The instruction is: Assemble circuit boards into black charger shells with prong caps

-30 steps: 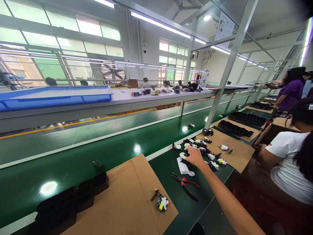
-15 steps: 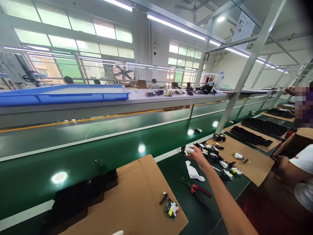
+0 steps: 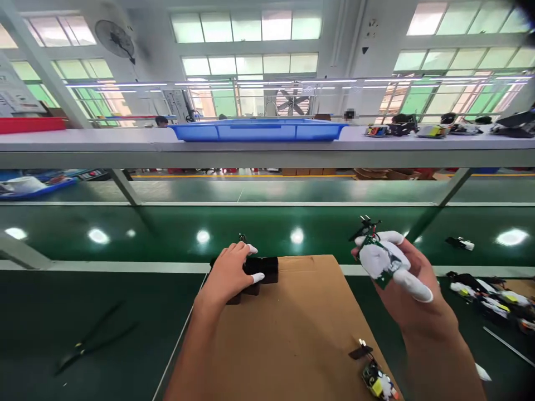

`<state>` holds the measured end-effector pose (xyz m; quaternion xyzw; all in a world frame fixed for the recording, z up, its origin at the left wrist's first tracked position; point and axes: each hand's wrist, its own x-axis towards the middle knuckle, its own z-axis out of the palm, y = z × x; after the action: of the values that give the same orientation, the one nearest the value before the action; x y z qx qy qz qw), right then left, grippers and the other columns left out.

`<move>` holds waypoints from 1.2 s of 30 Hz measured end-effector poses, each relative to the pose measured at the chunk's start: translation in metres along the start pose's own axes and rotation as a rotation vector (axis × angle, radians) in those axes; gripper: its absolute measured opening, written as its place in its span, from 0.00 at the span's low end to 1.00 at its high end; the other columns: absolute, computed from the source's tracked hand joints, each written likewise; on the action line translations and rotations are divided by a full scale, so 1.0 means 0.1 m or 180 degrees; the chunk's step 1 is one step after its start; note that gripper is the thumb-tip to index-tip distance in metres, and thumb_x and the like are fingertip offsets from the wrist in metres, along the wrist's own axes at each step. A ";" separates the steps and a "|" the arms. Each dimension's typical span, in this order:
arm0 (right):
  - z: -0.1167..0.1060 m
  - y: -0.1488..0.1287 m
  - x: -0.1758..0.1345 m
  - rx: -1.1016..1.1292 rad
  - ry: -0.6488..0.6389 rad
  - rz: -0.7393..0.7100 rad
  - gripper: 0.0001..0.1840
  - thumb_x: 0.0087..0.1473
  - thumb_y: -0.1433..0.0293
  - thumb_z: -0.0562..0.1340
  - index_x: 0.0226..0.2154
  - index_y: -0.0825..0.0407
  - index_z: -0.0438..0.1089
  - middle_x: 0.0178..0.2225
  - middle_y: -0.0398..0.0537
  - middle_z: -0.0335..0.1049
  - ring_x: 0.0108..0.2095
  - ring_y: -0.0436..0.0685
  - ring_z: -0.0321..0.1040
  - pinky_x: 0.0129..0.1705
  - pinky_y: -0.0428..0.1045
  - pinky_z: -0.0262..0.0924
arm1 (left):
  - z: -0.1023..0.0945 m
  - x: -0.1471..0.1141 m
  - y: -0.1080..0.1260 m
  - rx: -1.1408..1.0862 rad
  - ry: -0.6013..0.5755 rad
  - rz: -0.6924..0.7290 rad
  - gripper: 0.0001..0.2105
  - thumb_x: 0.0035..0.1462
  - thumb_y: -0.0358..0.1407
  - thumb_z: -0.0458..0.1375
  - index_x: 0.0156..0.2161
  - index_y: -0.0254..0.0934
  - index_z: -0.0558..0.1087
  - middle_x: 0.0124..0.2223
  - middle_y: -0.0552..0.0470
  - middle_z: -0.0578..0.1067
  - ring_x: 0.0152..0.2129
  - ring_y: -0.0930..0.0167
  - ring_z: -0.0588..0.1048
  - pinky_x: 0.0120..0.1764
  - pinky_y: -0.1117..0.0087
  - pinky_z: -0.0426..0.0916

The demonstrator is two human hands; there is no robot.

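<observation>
My right hand (image 3: 413, 278), white covers on its fingertips, grips a green circuit board (image 3: 384, 270) raised above the bench. A black plug piece (image 3: 365, 227) with metal prongs hangs at the board's upper end on short wires. My left hand (image 3: 229, 273) reaches over the far left part of the cardboard sheet (image 3: 301, 328). Its white-tipped thumb and finger are apart, at the row of black plastic cases (image 3: 267, 268). Whether they touch a case is unclear. Another circuit board (image 3: 378, 381) with its plug piece lies at the cardboard's near right corner.
Pliers (image 3: 79, 349) lie on the dark bench at left. Several boards (image 3: 493, 298) are heaped at right. A small part (image 3: 460, 243) sits on the green conveyor belt (image 3: 267, 223). Above the belt runs a shelf (image 3: 137, 146) with a blue tray (image 3: 259, 131).
The view has swung left. My right hand has come away from the board heap and now holds a board up. My left hand has come into view over the black cases.
</observation>
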<state>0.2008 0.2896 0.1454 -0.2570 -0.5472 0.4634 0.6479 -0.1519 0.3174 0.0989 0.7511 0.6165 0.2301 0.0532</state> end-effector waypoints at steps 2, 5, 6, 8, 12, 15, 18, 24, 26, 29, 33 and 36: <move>0.06 0.05 0.00 0.0117 0.0103 0.0079 0.31 0.39 0.53 0.85 0.46 0.41 0.82 0.40 0.49 0.84 0.38 0.64 0.84 0.41 0.55 0.80 | 0.22 0.04 0.07 0.0097 -0.0086 0.0098 0.12 0.54 0.35 0.72 0.44 0.43 0.78 0.44 0.50 0.79 0.44 0.57 0.76 0.49 0.56 0.69; 0.13 0.13 -0.01 0.0098 0.0294 0.0215 0.29 0.40 0.55 0.86 0.45 0.42 0.83 0.38 0.48 0.83 0.36 0.63 0.83 0.40 0.56 0.79 | 0.52 0.12 0.18 0.0149 -0.0225 0.0260 0.12 0.48 0.25 0.72 0.32 0.42 0.74 0.40 0.49 0.77 0.43 0.57 0.75 0.47 0.56 0.67; 0.15 0.14 -0.02 0.0042 0.0312 0.0195 0.28 0.41 0.55 0.86 0.44 0.42 0.82 0.37 0.48 0.82 0.35 0.62 0.82 0.40 0.57 0.79 | 0.60 0.14 0.21 0.0139 -0.0251 0.0287 0.14 0.46 0.22 0.70 0.28 0.42 0.72 0.39 0.49 0.76 0.43 0.56 0.75 0.47 0.56 0.67; 0.20 0.16 -0.06 -0.0099 0.0251 0.0079 0.26 0.45 0.58 0.85 0.45 0.42 0.81 0.35 0.46 0.80 0.33 0.60 0.79 0.41 0.59 0.78 | 0.67 0.16 0.29 0.0065 -0.0255 0.0329 0.17 0.45 0.18 0.66 0.23 0.41 0.67 0.37 0.47 0.75 0.43 0.55 0.74 0.47 0.55 0.68; 0.32 0.13 -0.14 -0.0739 0.0171 -0.0419 0.26 0.48 0.70 0.83 0.48 0.40 0.79 0.37 0.44 0.79 0.36 0.61 0.78 0.46 0.61 0.76 | 0.56 0.14 0.53 -0.0393 -0.0247 0.0558 0.12 0.52 0.22 0.63 0.27 0.41 0.70 0.42 0.47 0.76 0.45 0.59 0.75 0.47 0.58 0.72; 0.37 0.12 -0.20 -0.1495 0.0106 -0.0690 0.28 0.48 0.71 0.82 0.51 0.39 0.79 0.43 0.48 0.81 0.43 0.65 0.78 0.45 0.61 0.76 | 0.37 0.06 0.72 -0.1570 -0.0297 0.0692 0.04 0.61 0.29 0.63 0.40 0.41 0.77 0.54 0.46 0.77 0.49 0.63 0.78 0.50 0.64 0.76; 0.38 0.15 -0.23 -0.1809 0.0005 -0.0737 0.30 0.49 0.69 0.82 0.54 0.38 0.79 0.44 0.48 0.80 0.44 0.66 0.78 0.45 0.61 0.77 | 0.25 -0.03 0.84 -0.2865 -0.0289 0.0513 0.09 0.67 0.36 0.63 0.51 0.42 0.78 0.53 0.45 0.80 0.48 0.63 0.81 0.55 0.62 0.77; 0.42 0.25 -0.17 -0.0758 0.0098 -0.0320 0.26 0.52 0.67 0.82 0.52 0.41 0.78 0.47 0.49 0.82 0.47 0.64 0.80 0.50 0.61 0.78 | 0.22 -0.13 0.96 -0.3997 0.0070 0.0431 0.14 0.63 0.41 0.70 0.49 0.43 0.74 0.47 0.47 0.84 0.45 0.62 0.85 0.47 0.66 0.81; 0.42 0.28 -0.15 -0.0807 0.0076 -0.0338 0.26 0.53 0.67 0.81 0.53 0.40 0.78 0.48 0.48 0.82 0.48 0.65 0.80 0.52 0.61 0.78 | 0.21 -0.16 1.00 -0.3977 0.0145 0.0429 0.18 0.59 0.42 0.71 0.52 0.43 0.75 0.49 0.46 0.85 0.45 0.60 0.85 0.46 0.65 0.82; 0.40 0.29 -0.14 -0.1275 -0.0122 -0.0313 0.29 0.51 0.66 0.83 0.54 0.39 0.79 0.47 0.48 0.82 0.47 0.64 0.79 0.51 0.60 0.79 | 0.18 -0.22 1.05 -0.3553 0.0153 0.0353 0.22 0.57 0.38 0.72 0.56 0.43 0.77 0.54 0.44 0.84 0.51 0.56 0.84 0.53 0.61 0.82; 0.35 0.24 -0.16 -0.1483 -0.0524 -0.0148 0.34 0.51 0.66 0.83 0.58 0.39 0.78 0.51 0.49 0.82 0.48 0.65 0.80 0.54 0.60 0.79 | 0.10 -0.32 1.06 -0.2809 0.0362 0.0388 0.24 0.55 0.36 0.72 0.58 0.45 0.82 0.56 0.43 0.85 0.52 0.53 0.84 0.56 0.56 0.82; 0.33 0.19 -0.18 -0.1111 -0.0656 -0.0012 0.36 0.47 0.72 0.83 0.57 0.38 0.78 0.53 0.48 0.81 0.51 0.64 0.81 0.58 0.57 0.79 | 0.05 -0.37 1.08 -0.2366 0.0612 0.0730 0.27 0.51 0.31 0.72 0.58 0.48 0.83 0.53 0.47 0.86 0.46 0.56 0.86 0.50 0.60 0.83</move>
<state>0.1638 0.2767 0.1299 -0.3156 -0.6831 0.3842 0.5349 -0.0568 0.2583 0.1233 0.7196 0.4056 0.5112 0.2374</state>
